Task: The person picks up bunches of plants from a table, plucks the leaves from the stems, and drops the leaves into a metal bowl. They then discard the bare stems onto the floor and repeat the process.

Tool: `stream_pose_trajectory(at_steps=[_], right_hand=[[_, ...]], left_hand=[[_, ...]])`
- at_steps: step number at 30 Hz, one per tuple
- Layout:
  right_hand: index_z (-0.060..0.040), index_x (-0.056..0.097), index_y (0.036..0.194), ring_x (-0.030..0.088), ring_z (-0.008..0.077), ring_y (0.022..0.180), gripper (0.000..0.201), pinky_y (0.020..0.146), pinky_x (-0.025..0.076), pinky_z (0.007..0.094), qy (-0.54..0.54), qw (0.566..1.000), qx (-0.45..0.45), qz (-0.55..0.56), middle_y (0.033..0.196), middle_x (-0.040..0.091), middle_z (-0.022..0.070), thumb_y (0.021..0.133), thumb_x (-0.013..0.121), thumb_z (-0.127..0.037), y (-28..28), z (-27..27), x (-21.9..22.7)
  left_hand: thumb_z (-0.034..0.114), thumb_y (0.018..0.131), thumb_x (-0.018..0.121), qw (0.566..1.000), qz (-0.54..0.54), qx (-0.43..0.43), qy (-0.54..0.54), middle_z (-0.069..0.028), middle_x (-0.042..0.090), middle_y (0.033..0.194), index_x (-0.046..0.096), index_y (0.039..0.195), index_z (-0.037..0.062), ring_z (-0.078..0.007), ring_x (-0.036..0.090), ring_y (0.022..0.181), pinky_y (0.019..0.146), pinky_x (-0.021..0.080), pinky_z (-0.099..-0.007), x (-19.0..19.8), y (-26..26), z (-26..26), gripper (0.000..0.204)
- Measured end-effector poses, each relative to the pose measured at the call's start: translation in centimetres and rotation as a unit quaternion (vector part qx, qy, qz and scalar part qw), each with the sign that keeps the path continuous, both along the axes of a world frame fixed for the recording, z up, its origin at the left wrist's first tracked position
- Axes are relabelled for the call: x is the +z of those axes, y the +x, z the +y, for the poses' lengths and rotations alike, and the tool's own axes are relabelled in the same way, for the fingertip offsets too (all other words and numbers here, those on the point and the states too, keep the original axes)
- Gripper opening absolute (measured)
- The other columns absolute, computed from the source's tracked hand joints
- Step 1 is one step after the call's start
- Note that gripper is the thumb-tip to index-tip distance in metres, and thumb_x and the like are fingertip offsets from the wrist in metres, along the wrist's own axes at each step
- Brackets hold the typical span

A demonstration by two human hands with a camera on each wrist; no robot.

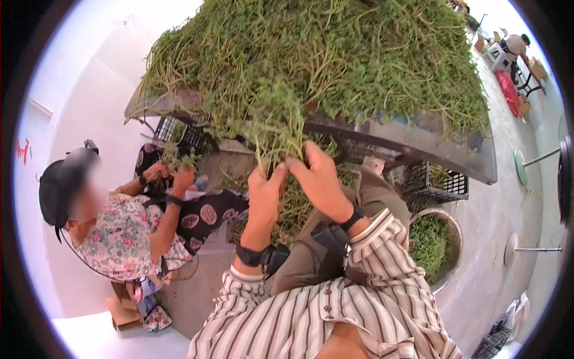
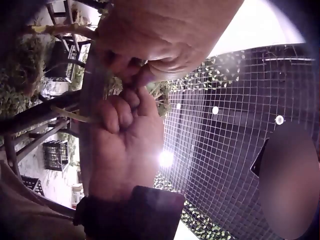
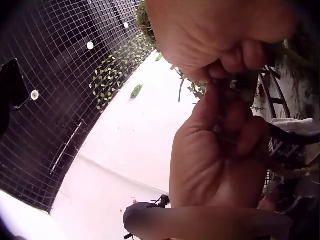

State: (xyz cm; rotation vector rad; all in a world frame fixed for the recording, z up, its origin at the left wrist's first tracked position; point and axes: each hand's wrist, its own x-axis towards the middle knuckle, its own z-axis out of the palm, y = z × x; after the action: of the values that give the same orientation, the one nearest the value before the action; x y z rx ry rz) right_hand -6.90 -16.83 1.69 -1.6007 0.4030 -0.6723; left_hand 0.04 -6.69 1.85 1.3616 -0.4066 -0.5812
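Note:
A small bunch of leafy green stems stands up from between my two hands, in front of the table's near edge. My left hand grips the stems low down, thumb on the near side. Right beside it, my right hand pinches the same bunch, the two thumbs close together. In the left wrist view, the curled fingers of my left hand meet the right hand above. A thin stem pokes out past the left fingers. In the right wrist view, the hands hide most of the bunch.
A thick heap of greens covers the dark table. At the left another person sits holding greens. A round tub of greens and a black crate stand at the right. Loose stems lie below my hands.

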Motion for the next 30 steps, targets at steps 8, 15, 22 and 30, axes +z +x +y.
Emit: stream_pose_trajectory(at_steps=[8, 15, 22, 30], right_hand=[[0.0017, 0.053, 0.088, 0.043, 0.0079, 0.064, 0.015, 0.056, 0.038, 0.0255, 0.125, 0.988, 0.059, -0.068, 0.070, 0.052, 0.0023, 0.083, 0.057, -0.012, -0.3, 0.4, 0.8], [-0.0035, 0.058, 0.094, 0.034, -0.0006, 0.048, 0.016, 0.042, 0.025, 0.0179, 0.263, 0.958, 0.100, -0.058, 0.061, 0.046, -0.0067, 0.085, 0.059, -0.016, -0.6, -0.2, 0.7], [-0.0031, 0.057, 0.094, 0.033, 0.0000, 0.045, 0.020, 0.039, 0.023, 0.0183, 0.318, 0.940, 0.110, -0.046, 0.060, 0.044, -0.0065, 0.082, 0.062, -0.018, -1.1, -1.1, 0.7], [0.0026, 0.051, 0.099, 0.046, 0.0103, 0.063, 0.034, 0.058, 0.042, 0.0262, 0.014, 0.994, -0.099, -0.035, 0.072, 0.052, 0.0051, 0.074, 0.065, -0.016, -1.3, -1.8, 1.7]], left_hand=[[0.015, 0.090, 0.051, 1.000, -0.008, 0.003, 0.014, 0.0043, 0.044, 0.062, 0.054, 0.098, 0.0026, -0.0029, 0.035, 0.050, 0.045, 0.027, -0.0197, -0.3, -0.1, 0.2, 0.015], [0.007, 0.088, 0.051, 0.974, -0.208, 0.023, 0.086, -0.0044, 0.057, 0.083, 0.052, 0.103, -0.0016, -0.0099, 0.051, 0.075, 0.066, 0.042, -0.0253, 1.9, -0.9, 0.2, 0.017], [0.003, 0.084, 0.053, 0.961, -0.252, 0.040, 0.110, -0.0093, 0.062, 0.094, 0.052, 0.106, 0.0000, -0.0145, 0.056, 0.082, 0.073, 0.044, -0.0276, 1.4, -1.1, 0.2, 0.023], [0.005, 0.083, 0.054, 0.939, -0.308, 0.066, 0.138, -0.0119, 0.061, 0.084, 0.051, 0.102, -0.0004, -0.0179, 0.055, 0.072, 0.068, 0.044, -0.0293, 1.9, -1.5, -0.1, 0.020]])
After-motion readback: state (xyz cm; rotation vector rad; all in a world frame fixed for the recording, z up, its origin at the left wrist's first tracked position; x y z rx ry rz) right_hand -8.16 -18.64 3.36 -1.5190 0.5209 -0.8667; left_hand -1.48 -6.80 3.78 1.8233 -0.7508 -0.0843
